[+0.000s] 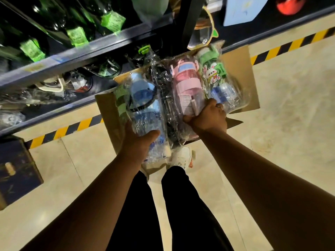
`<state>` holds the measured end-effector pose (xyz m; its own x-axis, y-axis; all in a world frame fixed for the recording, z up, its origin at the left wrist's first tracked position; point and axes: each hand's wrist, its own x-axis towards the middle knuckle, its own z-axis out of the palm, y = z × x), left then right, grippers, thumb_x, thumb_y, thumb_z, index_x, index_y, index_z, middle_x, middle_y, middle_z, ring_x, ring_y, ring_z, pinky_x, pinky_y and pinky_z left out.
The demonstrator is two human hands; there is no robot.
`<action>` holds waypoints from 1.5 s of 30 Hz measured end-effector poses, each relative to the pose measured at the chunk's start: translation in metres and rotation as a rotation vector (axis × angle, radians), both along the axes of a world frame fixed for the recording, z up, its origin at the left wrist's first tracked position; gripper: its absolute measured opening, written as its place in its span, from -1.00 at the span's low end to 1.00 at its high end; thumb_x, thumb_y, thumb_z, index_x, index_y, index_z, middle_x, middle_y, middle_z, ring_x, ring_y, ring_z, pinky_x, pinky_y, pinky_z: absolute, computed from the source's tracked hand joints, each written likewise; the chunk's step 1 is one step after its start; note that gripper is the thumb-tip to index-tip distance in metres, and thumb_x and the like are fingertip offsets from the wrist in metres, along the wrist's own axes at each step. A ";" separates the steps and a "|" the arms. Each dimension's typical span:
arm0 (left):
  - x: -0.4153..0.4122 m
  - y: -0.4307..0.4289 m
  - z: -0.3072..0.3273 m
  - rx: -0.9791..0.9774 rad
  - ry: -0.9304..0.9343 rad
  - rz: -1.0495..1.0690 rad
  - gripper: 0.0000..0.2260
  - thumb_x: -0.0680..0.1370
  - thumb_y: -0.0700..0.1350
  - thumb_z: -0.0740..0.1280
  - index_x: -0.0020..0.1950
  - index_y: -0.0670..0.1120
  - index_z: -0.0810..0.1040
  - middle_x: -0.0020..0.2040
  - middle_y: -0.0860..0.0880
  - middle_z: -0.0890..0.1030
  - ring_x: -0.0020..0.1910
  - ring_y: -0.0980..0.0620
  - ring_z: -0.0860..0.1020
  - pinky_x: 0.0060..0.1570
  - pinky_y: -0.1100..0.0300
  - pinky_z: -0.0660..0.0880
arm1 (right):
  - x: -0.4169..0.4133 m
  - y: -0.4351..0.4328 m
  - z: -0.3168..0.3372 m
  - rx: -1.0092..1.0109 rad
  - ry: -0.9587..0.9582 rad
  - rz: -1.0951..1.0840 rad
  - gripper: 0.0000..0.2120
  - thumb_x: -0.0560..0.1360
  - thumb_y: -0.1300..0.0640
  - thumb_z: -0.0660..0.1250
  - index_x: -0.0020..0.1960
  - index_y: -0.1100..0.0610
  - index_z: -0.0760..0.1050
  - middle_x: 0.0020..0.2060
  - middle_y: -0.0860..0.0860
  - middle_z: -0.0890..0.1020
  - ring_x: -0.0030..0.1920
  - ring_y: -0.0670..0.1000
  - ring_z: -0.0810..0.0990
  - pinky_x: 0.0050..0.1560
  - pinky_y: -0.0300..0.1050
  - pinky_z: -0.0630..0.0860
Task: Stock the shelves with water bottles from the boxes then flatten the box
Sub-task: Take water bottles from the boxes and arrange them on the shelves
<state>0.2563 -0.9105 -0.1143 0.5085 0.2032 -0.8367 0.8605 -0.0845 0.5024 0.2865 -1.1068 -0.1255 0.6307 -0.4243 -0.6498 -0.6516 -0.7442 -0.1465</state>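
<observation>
Cardboard forms the open box that is seen on the tiled floor against the foot of the dark shelves, its flaps spread outward. Several water bottles wrapped in clear plastic are held over it. A blue bottle is gripped at its lower end by the left hand, with the thumb laid across the front of the wrap. A pink bottle is clasped at its lower end by the right hand, the fingers curled around it. Just beside the pink bottle, on the right, a green bottle with a rabbit sticker is seen, and another blue wrapped bottle is partly hidden behind the right hand. Green glass bottles are ranged on the upper shelf, and more wrapped goods are stacked on the shelf below. Black and yellow striped tape is laid along the floor beside the shelves.
</observation>
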 end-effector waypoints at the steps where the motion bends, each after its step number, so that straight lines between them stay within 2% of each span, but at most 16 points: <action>1: 0.001 -0.001 0.000 -0.009 0.016 0.019 -0.08 0.30 0.05 0.61 0.56 0.05 0.23 0.41 -0.04 0.46 0.27 -0.12 0.54 0.29 -0.06 0.50 | 0.001 0.000 0.003 -0.017 0.011 0.007 -0.12 0.33 -0.29 0.47 0.42 0.16 0.23 0.34 0.21 0.40 0.36 0.27 0.34 0.28 0.18 0.40; 3: 0.004 -0.004 0.000 -0.007 0.047 0.039 -0.03 0.15 0.15 0.61 0.50 0.07 0.31 0.37 -0.06 0.52 0.20 -0.13 0.60 0.20 -0.09 0.56 | -0.001 -0.002 0.006 -0.021 0.011 0.012 -0.16 0.35 -0.28 0.45 0.41 0.17 0.25 0.33 0.21 0.39 0.36 0.27 0.33 0.29 0.18 0.37; 5: 0.005 -0.006 0.001 -0.018 0.065 0.037 -0.23 0.29 0.03 0.60 0.44 0.02 0.37 0.25 -0.08 0.58 0.04 -0.06 0.64 -0.04 0.06 0.63 | -0.003 -0.005 0.004 0.043 -0.016 -0.018 -0.19 0.36 -0.24 0.46 0.39 0.17 0.24 0.30 0.24 0.39 0.33 0.30 0.37 0.31 0.17 0.37; 8: 0.007 -0.005 -0.003 0.005 0.068 0.009 -0.42 0.46 -0.11 0.52 0.41 -0.02 0.37 0.17 -0.07 0.58 -0.09 0.04 0.60 -0.36 0.31 0.54 | -0.005 -0.008 -0.002 0.200 -0.023 -0.119 -0.19 0.36 -0.24 0.48 0.36 0.17 0.20 0.26 0.23 0.45 0.25 0.31 0.48 0.27 0.20 0.45; 13: 0.012 -0.002 0.004 -0.029 0.100 0.007 -0.25 0.35 0.04 0.58 0.46 0.02 0.34 0.30 -0.11 0.55 0.18 -0.13 0.60 0.17 -0.09 0.59 | 0.003 -0.010 -0.004 0.376 -0.009 -0.238 -0.11 0.31 -0.18 0.57 0.37 0.13 0.13 0.27 0.11 0.50 0.24 0.22 0.52 0.26 0.19 0.48; 16: 0.012 0.002 0.015 -0.109 0.067 0.005 -0.25 0.26 0.10 0.58 0.41 0.05 0.43 0.28 -0.13 0.59 0.16 -0.13 0.62 0.11 -0.07 0.60 | 0.003 -0.010 -0.002 0.429 -0.067 -0.295 -0.16 0.31 -0.18 0.57 0.37 0.13 0.21 0.21 0.07 0.54 0.18 0.18 0.56 0.21 0.18 0.52; 20: 0.014 0.009 0.030 -0.206 -0.024 0.058 -0.15 0.13 0.08 0.56 0.42 -0.02 0.45 0.28 -0.12 0.60 0.20 -0.17 0.59 0.25 -0.17 0.52 | -0.009 -0.003 0.015 0.478 -0.160 -0.294 -0.23 0.34 -0.12 0.56 0.35 0.12 0.24 0.17 0.04 0.57 0.12 0.14 0.59 0.18 0.13 0.54; 24: 0.019 0.022 0.051 -0.251 -0.113 0.006 -0.25 0.24 0.04 0.53 0.43 0.05 0.44 0.29 -0.14 0.58 0.30 -0.18 0.55 0.31 -0.17 0.46 | -0.023 0.007 0.046 0.558 -0.258 -0.362 -0.28 0.33 -0.05 0.59 0.32 0.05 0.26 0.11 -0.01 0.62 0.02 0.02 0.64 0.10 -0.03 0.56; 27: 0.025 0.031 0.070 -0.262 -0.164 -0.031 -0.17 0.25 0.19 0.59 0.46 0.08 0.39 0.39 -0.08 0.53 0.30 -0.10 0.56 0.28 -0.13 0.48 | -0.030 0.022 0.075 0.655 -0.317 -0.448 -0.26 0.29 -0.06 0.62 0.31 0.01 0.30 0.07 -0.08 0.65 0.00 -0.07 0.68 0.13 0.05 0.60; 31: 0.033 0.049 0.113 -0.312 -0.276 0.007 -0.26 0.32 -0.19 0.53 0.47 -0.02 0.38 0.31 -0.16 0.58 0.20 -0.10 0.62 0.25 -0.23 0.51 | -0.036 0.048 0.124 0.826 -0.400 -0.549 -0.29 0.30 0.12 0.59 0.35 0.10 0.34 0.06 -0.02 0.68 0.01 -0.08 0.69 0.04 -0.10 0.64; 33: 0.033 0.066 0.135 -0.343 -0.304 -0.057 -0.21 0.32 -0.22 0.56 0.50 -0.01 0.35 0.31 -0.21 0.55 0.14 -0.07 0.62 0.20 -0.22 0.54 | -0.040 0.065 0.150 0.909 -0.426 -0.593 -0.26 0.23 0.12 0.58 0.33 0.06 0.33 0.01 -0.01 0.70 0.02 -0.03 0.70 0.05 -0.04 0.64; 35: 0.033 0.086 0.157 -0.356 -0.343 -0.090 -0.27 0.39 -0.16 0.55 0.48 0.17 0.33 0.35 0.12 0.54 0.22 0.10 0.56 0.25 -0.01 0.52 | -0.043 0.083 0.173 0.956 -0.461 -0.605 -0.21 0.23 0.20 0.63 0.34 0.06 0.31 0.01 0.05 0.70 0.01 0.02 0.70 0.03 -0.04 0.65; 36: 0.032 0.096 0.168 -0.360 -0.347 -0.080 -0.33 0.46 -0.20 0.51 0.41 0.29 0.31 0.22 0.37 0.53 0.15 0.29 0.55 0.19 0.18 0.48 | -0.045 0.092 0.183 0.970 -0.477 -0.600 -0.17 0.23 0.22 0.64 0.37 0.06 0.29 0.02 0.07 0.70 0.00 0.01 0.71 -0.03 -0.09 0.66; 38: 0.024 0.113 0.191 -0.353 -0.357 -0.107 -0.35 0.52 -0.23 0.46 0.26 0.43 0.25 -0.09 0.62 0.48 -0.11 0.57 0.50 0.00 0.36 0.40 | -0.048 0.109 0.206 0.989 -0.515 -0.597 -0.15 0.23 0.24 0.63 0.40 0.07 0.28 -0.01 0.03 0.72 -0.04 -0.02 0.71 -0.11 -0.17 0.64; 41: 0.006 0.132 0.229 -0.434 -0.355 -0.103 -0.26 0.40 -0.02 0.55 0.33 0.52 0.21 0.08 0.62 0.39 0.05 0.52 0.45 0.12 0.28 0.37 | -0.061 0.131 0.248 1.007 -0.542 -0.575 -0.15 0.17 0.03 0.60 0.38 -0.04 0.31 -0.01 -0.15 0.71 -0.01 -0.09 0.70 -0.14 -0.16 0.61; 45: -0.011 0.148 0.278 -0.461 -0.397 -0.084 -0.24 0.28 -0.18 0.61 0.15 0.46 0.29 -0.12 0.63 0.51 -0.02 0.40 0.58 -0.05 0.28 0.47 | -0.088 0.153 0.302 1.029 -0.583 -0.559 0.07 -0.17 -0.28 0.69 0.28 -0.13 0.40 0.07 -0.07 0.70 0.03 -0.06 0.69 -0.03 -0.12 0.55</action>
